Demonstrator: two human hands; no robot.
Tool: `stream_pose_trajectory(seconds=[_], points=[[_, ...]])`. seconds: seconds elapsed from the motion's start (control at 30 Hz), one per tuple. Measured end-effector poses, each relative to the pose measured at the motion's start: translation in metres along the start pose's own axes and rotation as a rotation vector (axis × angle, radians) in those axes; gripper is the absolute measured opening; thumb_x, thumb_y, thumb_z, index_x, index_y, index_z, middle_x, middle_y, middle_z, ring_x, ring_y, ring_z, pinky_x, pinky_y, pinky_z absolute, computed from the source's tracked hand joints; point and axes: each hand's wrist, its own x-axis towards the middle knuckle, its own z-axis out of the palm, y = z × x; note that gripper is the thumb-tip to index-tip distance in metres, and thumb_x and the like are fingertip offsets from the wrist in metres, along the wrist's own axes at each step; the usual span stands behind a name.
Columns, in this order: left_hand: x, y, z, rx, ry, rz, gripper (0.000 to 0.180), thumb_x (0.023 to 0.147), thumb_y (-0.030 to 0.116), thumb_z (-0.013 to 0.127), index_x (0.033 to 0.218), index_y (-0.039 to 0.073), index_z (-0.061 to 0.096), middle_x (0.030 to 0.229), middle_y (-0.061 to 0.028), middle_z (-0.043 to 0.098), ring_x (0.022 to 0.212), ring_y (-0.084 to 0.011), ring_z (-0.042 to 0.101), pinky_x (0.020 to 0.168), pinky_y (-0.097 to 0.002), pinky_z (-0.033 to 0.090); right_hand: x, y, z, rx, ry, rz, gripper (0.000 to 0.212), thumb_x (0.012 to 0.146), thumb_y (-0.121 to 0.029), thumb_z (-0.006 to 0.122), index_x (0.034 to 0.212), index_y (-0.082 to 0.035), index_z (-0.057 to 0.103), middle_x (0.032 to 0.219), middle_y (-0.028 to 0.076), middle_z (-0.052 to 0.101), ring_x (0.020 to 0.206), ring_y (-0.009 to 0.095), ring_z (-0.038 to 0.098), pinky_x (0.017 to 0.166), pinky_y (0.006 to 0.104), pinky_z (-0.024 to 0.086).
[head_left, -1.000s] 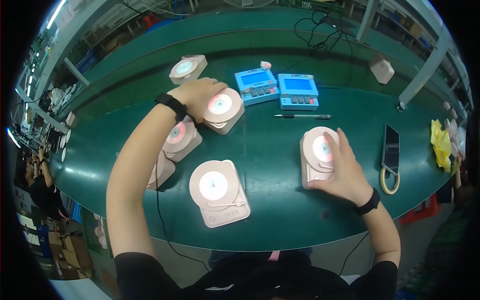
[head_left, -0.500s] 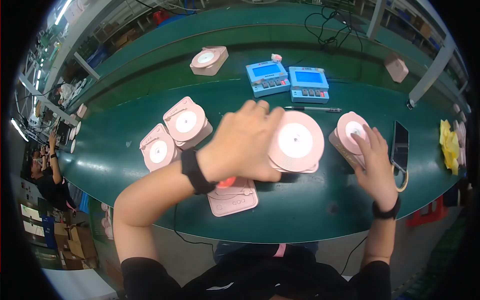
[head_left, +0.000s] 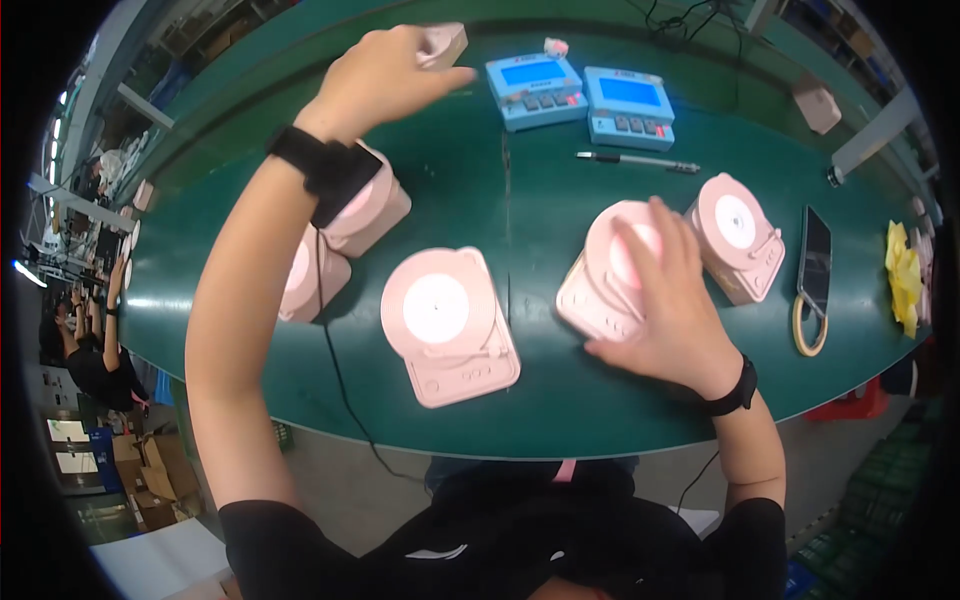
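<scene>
My right hand (head_left: 665, 310) grips a small pink toy record player (head_left: 590, 305) right of centre, fingers over its disc and thumb at its near edge. A reddish glow shows on that disc's label. My left hand (head_left: 385, 80) is stretched to the far left, fingers over another pink record player (head_left: 448, 45) and thumb spread outward; its fingertips are partly hidden. Nearer me lies a pink record player with a white-centred disc (head_left: 436, 308). One more record player (head_left: 737, 225) stands right of my right hand. Two others (head_left: 375, 225) are partly covered by my left forearm and wrist strap.
Two light-blue boxes with screens (head_left: 540, 95) stand at the back, a pen (head_left: 638, 161) before them. To the right are a phone (head_left: 816, 250), a tape roll (head_left: 800, 335) and yellow material (head_left: 903, 280). A black cable (head_left: 335, 365) crosses the near left. A co-worker (head_left: 90, 350) is at far left.
My left hand has left the central record player and moved to the far left. My right hand has shifted left from the right-hand record player onto the central one, which now sits turned.
</scene>
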Motion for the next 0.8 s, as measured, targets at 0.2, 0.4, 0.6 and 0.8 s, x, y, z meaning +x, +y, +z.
stream_pose_trajectory(seconds=[0.2,0.4,0.6,0.8], points=[[0.095,-0.074,0.052,0.144,-0.195,-0.248,0.091,0.058,0.066,0.071,0.118,-0.002,0.062,0.112,-0.0232,0.065,0.105,-0.0352,0.064,0.090,-0.0392,0.050,0.016,0.034,-0.020,0.293,-0.277,-0.327,0.102,0.057,-0.019,0.086,0.144,-0.009,0.035,0.151,0.025,0.021,0.140,0.048,0.018,0.113,0.0489,0.024],[0.144,-0.087,0.132,0.038,-0.313,-0.320,0.127,0.052,0.067,0.076,0.143,-0.009,0.029,0.133,-0.0293,0.050,0.122,-0.0379,0.053,0.103,-0.0382,0.041,-0.001,0.065,-0.024,0.542,-0.142,0.015,0.092,0.069,-0.011,0.078,0.147,-0.009,0.031,0.148,0.021,0.031,0.135,0.039,0.034,0.109,0.0401,0.033],[0.139,-0.076,0.111,0.028,-0.281,-0.358,0.124,0.047,0.055,0.081,0.144,-0.004,0.030,0.129,-0.0266,0.055,0.117,-0.0363,0.057,0.099,-0.0390,0.045,-0.001,0.073,-0.019,0.945,-0.238,0.140,0.076,0.081,-0.008,0.069,0.147,-0.002,0.031,0.152,0.015,0.029,0.141,0.026,0.029,0.114,0.0352,0.023],[0.005,-0.061,-0.014,-0.272,-0.061,0.004,0.106,0.059,0.036,0.080,0.144,-0.004,0.029,0.126,-0.0261,0.056,0.113,-0.0323,0.059,0.095,-0.0345,0.046,0.001,0.070,-0.018,1.047,-0.273,0.287,0.061,0.093,-0.014,0.057,0.147,0.000,0.031,0.145,0.013,0.039,0.136,0.024,0.036,0.112,0.0316,0.026]])
